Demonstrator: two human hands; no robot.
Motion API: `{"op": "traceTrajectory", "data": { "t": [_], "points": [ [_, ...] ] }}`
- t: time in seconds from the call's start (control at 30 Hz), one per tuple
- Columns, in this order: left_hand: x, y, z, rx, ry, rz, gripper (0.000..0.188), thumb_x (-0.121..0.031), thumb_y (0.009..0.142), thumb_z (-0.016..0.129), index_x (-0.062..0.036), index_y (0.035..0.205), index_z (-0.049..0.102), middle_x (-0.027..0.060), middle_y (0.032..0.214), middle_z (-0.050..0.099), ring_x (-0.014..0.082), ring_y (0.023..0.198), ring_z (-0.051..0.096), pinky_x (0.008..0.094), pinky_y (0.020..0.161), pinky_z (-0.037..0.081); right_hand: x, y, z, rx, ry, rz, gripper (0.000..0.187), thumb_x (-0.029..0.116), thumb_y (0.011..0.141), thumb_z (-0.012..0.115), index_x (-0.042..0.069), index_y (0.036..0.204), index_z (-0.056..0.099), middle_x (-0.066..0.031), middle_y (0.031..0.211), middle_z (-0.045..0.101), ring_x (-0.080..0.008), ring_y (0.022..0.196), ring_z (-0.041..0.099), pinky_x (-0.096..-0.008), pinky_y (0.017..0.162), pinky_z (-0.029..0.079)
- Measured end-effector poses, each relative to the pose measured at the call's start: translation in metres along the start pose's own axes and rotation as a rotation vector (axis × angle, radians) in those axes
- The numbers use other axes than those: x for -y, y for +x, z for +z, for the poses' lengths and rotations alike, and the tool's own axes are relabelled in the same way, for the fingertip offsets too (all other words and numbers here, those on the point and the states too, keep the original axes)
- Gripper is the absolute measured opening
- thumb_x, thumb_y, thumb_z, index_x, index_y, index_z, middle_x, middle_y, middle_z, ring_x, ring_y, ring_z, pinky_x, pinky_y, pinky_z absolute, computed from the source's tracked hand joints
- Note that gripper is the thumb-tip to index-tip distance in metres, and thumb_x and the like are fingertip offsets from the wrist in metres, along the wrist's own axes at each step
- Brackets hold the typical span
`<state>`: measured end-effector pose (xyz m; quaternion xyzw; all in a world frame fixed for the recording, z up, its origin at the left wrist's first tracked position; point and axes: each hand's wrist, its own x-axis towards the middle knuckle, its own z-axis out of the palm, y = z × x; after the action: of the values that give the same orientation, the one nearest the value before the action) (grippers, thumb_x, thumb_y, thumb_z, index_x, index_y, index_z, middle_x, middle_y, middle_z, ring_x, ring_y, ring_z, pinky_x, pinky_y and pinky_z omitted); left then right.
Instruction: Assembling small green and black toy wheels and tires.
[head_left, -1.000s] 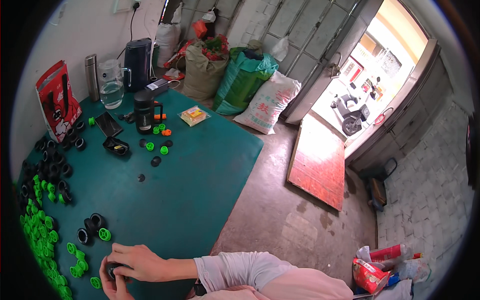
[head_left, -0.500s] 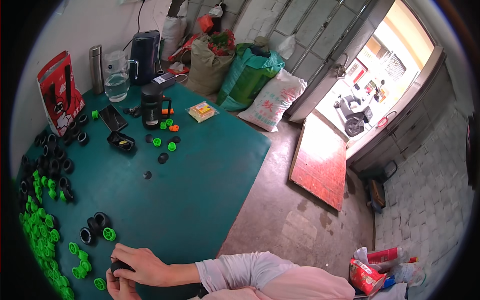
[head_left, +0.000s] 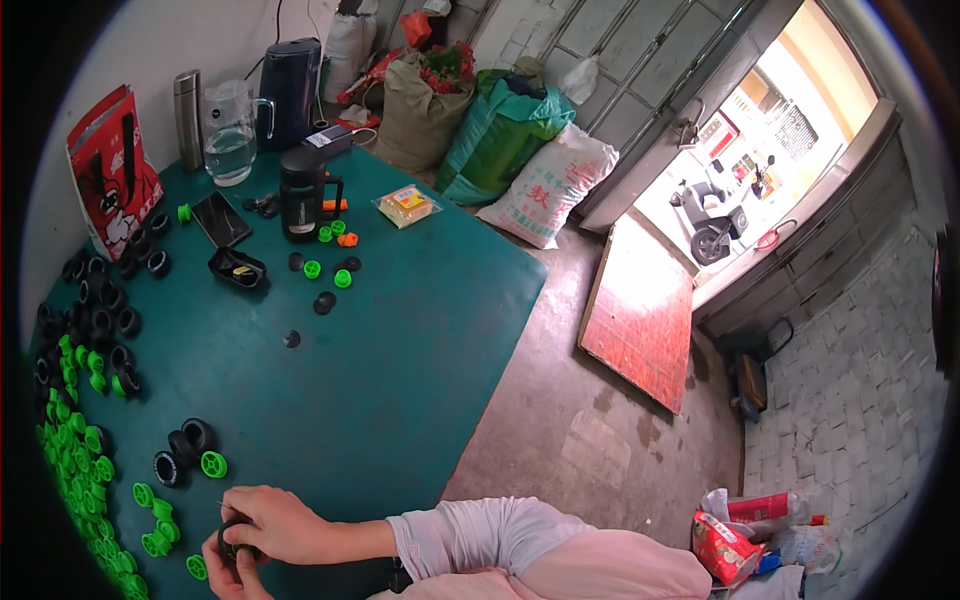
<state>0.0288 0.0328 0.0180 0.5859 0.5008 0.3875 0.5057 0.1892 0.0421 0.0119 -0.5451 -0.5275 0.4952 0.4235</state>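
At the table's near edge, both hands are closed on a small black toy tire (head_left: 236,537). My right hand (head_left: 278,524) grips it from above and the right, and my left hand (head_left: 232,576) holds it from below. A trace of green shows inside the tire, though fingers cover most of it. Just beyond the hands lie a few loose black tires (head_left: 184,447) and a green wheel hub (head_left: 214,464). Left of them are more green hubs (head_left: 157,520), and a big heap of green hubs (head_left: 80,470) runs along the table's left side.
More black tires (head_left: 100,300) are piled at the far left of the green table (head_left: 400,350). Beyond stand a red bag (head_left: 115,180), glass pitcher (head_left: 230,140), black mug (head_left: 303,200), phone (head_left: 222,220) and snack packet (head_left: 408,206). Filled sacks (head_left: 550,185) rest on the floor behind.
The tire has turned in my fingers, so its opening with a bit of green now shows. My left hand has shifted slightly left and up around it. The whole view has tilted slightly.
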Motion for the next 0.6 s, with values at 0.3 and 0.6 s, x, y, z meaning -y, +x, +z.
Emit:
{"op": "traceTrajectory", "data": {
  "t": [0.3, 0.6],
  "points": [
    [-0.005, 0.002, 0.005, 0.007, 0.068, 0.057, 0.029, -0.017, 0.104, 0.058, 0.0043, 0.124, 0.061, 0.0109, 0.112, 0.068, 0.0177, 0.1, 0.064, 0.0303, 0.086, 0.052, 0.0, -0.003, 0.006, -0.096, -0.014, -0.059, 0.017, 0.013, 0.091, 0.064, 0.001, 0.094, 0.052, -0.0097, 0.096, 0.059, -0.0306, 0.078, 0.061, -0.0429, 0.068, 0.049],
    [0.004, 0.006, -0.01, 0.069, -0.135, -0.075, 0.032, -0.019, 0.104, 0.06, 0.0047, 0.127, 0.06, 0.0125, 0.116, 0.067, 0.0209, 0.1, 0.066, 0.0321, 0.084, 0.055, -0.003, -0.002, 0.002, -0.044, -0.094, -0.224, 0.022, 0.017, 0.091, 0.066, 0.002, 0.097, 0.051, -0.0094, 0.097, 0.055, -0.0322, 0.081, 0.06, -0.0437, 0.071, 0.048]
  ]
}}
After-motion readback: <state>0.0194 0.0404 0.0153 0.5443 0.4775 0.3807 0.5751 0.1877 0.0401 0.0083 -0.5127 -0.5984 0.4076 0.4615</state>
